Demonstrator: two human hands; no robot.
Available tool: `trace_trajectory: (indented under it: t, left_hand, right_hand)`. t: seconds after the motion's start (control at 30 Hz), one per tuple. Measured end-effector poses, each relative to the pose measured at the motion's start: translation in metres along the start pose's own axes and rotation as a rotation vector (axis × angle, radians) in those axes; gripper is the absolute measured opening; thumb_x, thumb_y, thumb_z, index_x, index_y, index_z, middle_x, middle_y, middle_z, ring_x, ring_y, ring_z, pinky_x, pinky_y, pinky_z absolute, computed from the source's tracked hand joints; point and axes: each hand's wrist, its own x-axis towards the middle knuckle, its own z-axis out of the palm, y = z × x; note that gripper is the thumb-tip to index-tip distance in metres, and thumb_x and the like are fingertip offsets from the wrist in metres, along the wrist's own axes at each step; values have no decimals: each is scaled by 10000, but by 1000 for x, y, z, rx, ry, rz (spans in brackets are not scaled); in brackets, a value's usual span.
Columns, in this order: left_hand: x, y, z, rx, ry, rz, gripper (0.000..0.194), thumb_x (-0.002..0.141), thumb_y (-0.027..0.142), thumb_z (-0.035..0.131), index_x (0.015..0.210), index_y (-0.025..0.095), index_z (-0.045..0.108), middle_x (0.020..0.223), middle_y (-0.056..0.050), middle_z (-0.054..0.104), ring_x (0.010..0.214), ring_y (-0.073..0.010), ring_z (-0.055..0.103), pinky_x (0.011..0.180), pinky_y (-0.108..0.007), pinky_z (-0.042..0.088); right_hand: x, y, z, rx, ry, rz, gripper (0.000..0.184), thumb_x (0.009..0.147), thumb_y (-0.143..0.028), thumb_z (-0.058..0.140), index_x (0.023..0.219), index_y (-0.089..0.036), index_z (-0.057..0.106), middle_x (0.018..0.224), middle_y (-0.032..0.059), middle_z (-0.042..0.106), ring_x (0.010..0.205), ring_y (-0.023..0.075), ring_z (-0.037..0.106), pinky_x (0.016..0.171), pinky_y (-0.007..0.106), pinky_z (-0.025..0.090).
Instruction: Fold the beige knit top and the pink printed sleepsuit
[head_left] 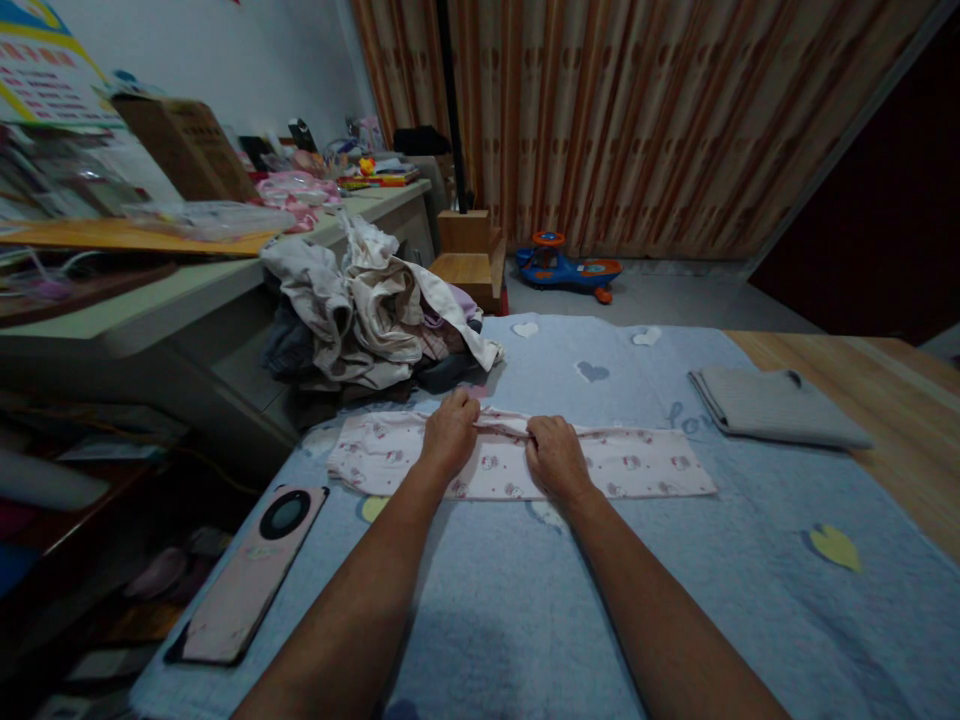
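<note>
A pair of light pink trousers [637, 470] with a small cartoon print lies folded lengthwise into a long strip across the blue cloth [517, 610]. Near the middle of its far edge, my left hand [451, 432] pinches the fabric with closed fingers. My right hand [556, 455] grips that same edge a short way to the right, fingers curled. Between the two hands the edge is slightly raised and creased. My fingertips are partly hidden by the backs of the hands.
A heap of crumpled clothes [375, 310] lies beyond, at the left. One folded grey garment [776, 405] rests at the right. Near the left edge is a phone [247, 575]. A cluttered desk [225, 290] stands left; a blue ride-on toy [566, 268] is on the floor behind.
</note>
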Motion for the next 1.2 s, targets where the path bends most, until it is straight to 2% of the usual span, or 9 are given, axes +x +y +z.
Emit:
trace_trajectory:
  t: [0.13,0.27,0.37,0.47,0.6,0.7,0.83,1.07,1.2]
  left_hand:
    - [0,-6,0,-163,-25,32,124,785,145,563,876,224,588,974,-37,603,918,-193,579,778,-290,442]
    - [1,-9,0,-298,-20,-45,102,879,259,510,883,221,604,911,-26,636,864,-180,597,765,-281,429]
    - [2,-9,3,-268,-10,-142,246,946,398,464,885,212,614,903,-42,662,863,-186,614,742,-278,417]
    - [3,-8,6,-188,-35,-198,324,888,528,553,912,210,607,944,-58,677,866,-205,628,707,-283,415]
    - [4,-6,9,-120,-76,-249,384,840,576,601,952,208,601,987,-74,680,905,-222,640,732,-294,437]
    - [4,-3,9,-87,-84,-279,359,869,540,575,978,200,607,1005,-87,682,930,-228,645,759,-304,455]
    - [5,2,5,-15,-83,-288,220,894,345,541,1041,199,613,1043,-98,678,932,-239,663,756,-316,476]
    - [6,10,-7,33,-116,-170,241,891,185,517,1121,197,590,1118,-118,651,969,-262,659,794,-353,490]
    - [7,14,-6,63,-94,-114,282,884,139,492,1140,185,601,1098,-130,658,1035,-286,627,847,-383,478]
  right_hand:
    - [0,0,0,5,8,-2,107,861,-113,523,888,-196,584,948,57,651,931,219,480,815,321,311]
    - [0,0,1,16,3,-2,114,856,-109,521,894,-196,586,950,58,650,935,220,480,821,322,312]
    - [0,1,1,18,3,1,119,850,-108,524,900,-194,589,956,59,650,935,220,479,825,323,315]
    - [0,1,2,20,10,-4,122,850,-109,524,905,-195,591,955,56,649,933,220,481,827,324,317]
    - [0,1,2,16,7,-7,125,849,-109,526,907,-195,594,965,58,652,940,221,481,827,324,319]
    - [0,0,2,11,7,-5,125,847,-110,527,909,-195,594,971,60,652,948,220,481,833,323,320]
    - [0,0,2,10,2,-2,126,848,-112,525,913,-194,595,969,64,653,946,223,484,833,325,321]
    - [1,0,2,22,-8,2,130,845,-105,520,912,-191,592,959,70,648,942,223,484,832,323,321]
    - [1,0,1,16,-13,4,131,844,-104,515,906,-193,588,954,68,648,937,225,482,826,323,319]
